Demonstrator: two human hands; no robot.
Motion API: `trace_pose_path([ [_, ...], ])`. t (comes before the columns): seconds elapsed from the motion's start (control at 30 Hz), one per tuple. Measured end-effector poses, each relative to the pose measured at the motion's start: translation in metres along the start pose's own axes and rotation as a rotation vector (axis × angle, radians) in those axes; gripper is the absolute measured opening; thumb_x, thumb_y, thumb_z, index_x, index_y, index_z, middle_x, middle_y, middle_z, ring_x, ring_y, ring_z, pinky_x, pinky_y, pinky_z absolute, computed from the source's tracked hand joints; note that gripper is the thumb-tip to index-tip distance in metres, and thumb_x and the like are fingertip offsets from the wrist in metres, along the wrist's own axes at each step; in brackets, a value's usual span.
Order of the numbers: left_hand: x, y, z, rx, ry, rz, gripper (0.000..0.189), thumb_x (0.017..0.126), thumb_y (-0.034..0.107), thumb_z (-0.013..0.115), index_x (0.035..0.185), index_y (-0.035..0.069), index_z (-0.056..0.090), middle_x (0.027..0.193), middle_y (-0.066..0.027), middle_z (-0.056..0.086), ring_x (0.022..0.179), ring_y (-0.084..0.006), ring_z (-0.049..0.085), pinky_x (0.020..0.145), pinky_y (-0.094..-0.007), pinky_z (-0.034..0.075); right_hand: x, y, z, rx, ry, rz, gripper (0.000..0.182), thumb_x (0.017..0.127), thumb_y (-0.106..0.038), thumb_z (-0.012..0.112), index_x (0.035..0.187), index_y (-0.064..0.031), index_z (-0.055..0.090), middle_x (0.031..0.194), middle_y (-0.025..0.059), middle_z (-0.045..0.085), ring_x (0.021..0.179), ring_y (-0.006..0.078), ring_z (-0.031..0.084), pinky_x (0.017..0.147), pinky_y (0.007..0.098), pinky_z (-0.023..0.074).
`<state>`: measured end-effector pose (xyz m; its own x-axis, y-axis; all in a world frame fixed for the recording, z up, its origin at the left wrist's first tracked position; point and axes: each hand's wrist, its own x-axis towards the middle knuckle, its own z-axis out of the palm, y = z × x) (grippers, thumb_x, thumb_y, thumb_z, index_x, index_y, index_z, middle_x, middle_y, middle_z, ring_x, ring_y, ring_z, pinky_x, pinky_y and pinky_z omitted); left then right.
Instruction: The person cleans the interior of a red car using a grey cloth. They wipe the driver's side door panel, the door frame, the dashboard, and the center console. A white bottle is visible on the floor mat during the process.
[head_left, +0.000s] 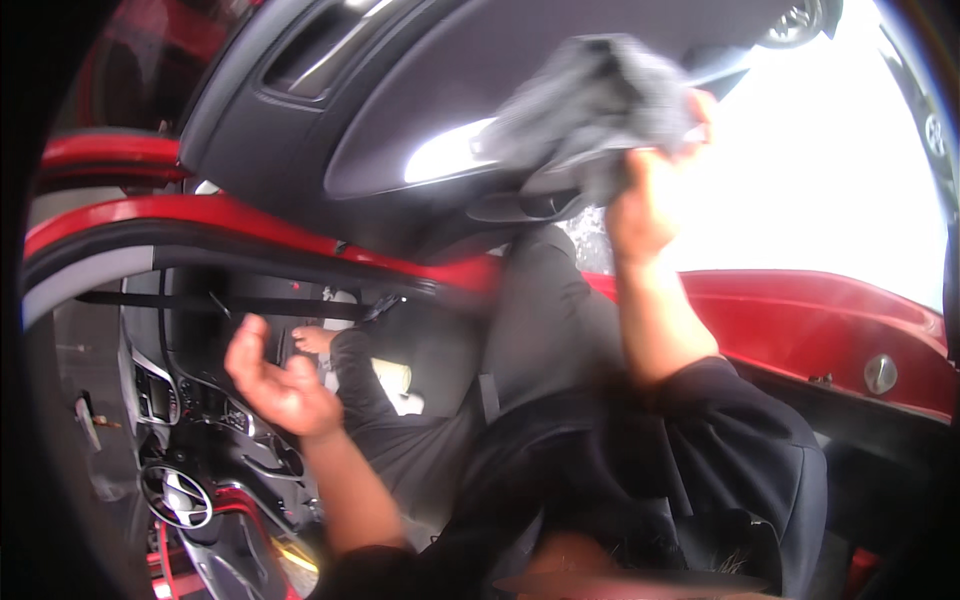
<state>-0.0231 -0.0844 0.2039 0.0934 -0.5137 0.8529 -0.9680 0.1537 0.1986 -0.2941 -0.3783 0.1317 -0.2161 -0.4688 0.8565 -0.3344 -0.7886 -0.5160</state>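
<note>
My right hand (649, 199) grips a crumpled grey cloth (600, 97), blurred by motion. The cloth lies over or just in front of the dark inner panel (465, 82) of an open red car door, near a door pocket (551, 204); whether it touches the panel cannot be seen. My left hand (289, 382) is raised inside the car with fingers apart and nothing in it. Beneath that hand are the dashboard and centre console (240, 420).
A steering wheel (178, 496) stands at the lower left, near another open door (225, 555). A black seat belt (232, 301) crosses the front area. My bare foot (313, 339) is in the footwell. The red door sill (420, 259) runs past my leg. Bright ground lies outside.
</note>
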Motion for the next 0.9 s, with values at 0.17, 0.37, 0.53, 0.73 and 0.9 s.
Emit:
trace_pose_path([
  [0.17,0.119,-0.018,0.006,0.124,-0.043,0.291,0.055,0.095,0.015,0.071,0.144,-0.003,0.055,0.146,-0.0207,0.057,0.134,-0.0336,0.055,0.116,-0.0445,0.041,0.035,0.036,-0.021,0.073,0.173,0.035,0.031,0.086,0.009,0.057,0.115,0.0039,0.067,0.147,0.0225,0.045,0.134,0.033,0.052,0.114,0.0453,0.0436],
  [0.37,0.161,-0.019,0.042,0.186,-0.175,0.444,0.045,0.078,0.019,0.082,0.122,0.011,0.077,0.134,-0.013,0.069,0.126,-0.0352,0.058,0.112,-0.045,0.042,0.014,0.057,0.012,-0.158,-0.214,0.091,0.065,0.089,-0.014,0.073,0.151,-0.0055,0.053,0.146,0.0209,0.054,0.142,0.0404,0.044,0.124,0.0512,0.0292],
  [0.53,0.105,-0.049,0.01,0.166,-0.149,0.273,0.041,0.082,0.021,0.079,0.12,0.006,0.076,0.132,-0.016,0.069,0.128,-0.0368,0.059,0.111,-0.0467,0.043,-0.03,0.131,0.028,-0.41,-0.164,-0.091,0.07,0.093,-0.037,0.074,0.154,-0.0096,0.052,0.155,0.0244,0.047,0.149,0.0481,0.033,0.125,0.0584,0.0221],
  [0.73,-0.002,-0.06,-0.049,0.045,0.0,-0.236,0.042,0.093,0.014,0.071,0.131,-0.002,0.066,0.14,-0.0187,0.06,0.132,-0.0305,0.057,0.116,-0.0431,0.04,-0.066,0.053,0.104,-0.132,-0.021,0.305,0.07,0.102,-0.02,0.057,0.164,-0.002,0.029,0.167,0.0227,0.031,0.157,0.0418,0.023,0.128,0.0538,0.0178],
  [0.9,-0.026,-0.03,-0.01,-0.078,0.027,-0.305,0.046,0.095,0.019,0.073,0.135,-0.001,0.064,0.136,-0.0166,0.062,0.128,-0.0312,0.059,0.112,-0.0428,0.045,-0.144,-0.056,0.122,-0.101,-0.35,0.041,0.06,0.094,-0.01,0.061,0.153,-0.0071,0.049,0.154,0.019,0.048,0.14,0.0432,0.042,0.121,0.0597,0.0228],
])
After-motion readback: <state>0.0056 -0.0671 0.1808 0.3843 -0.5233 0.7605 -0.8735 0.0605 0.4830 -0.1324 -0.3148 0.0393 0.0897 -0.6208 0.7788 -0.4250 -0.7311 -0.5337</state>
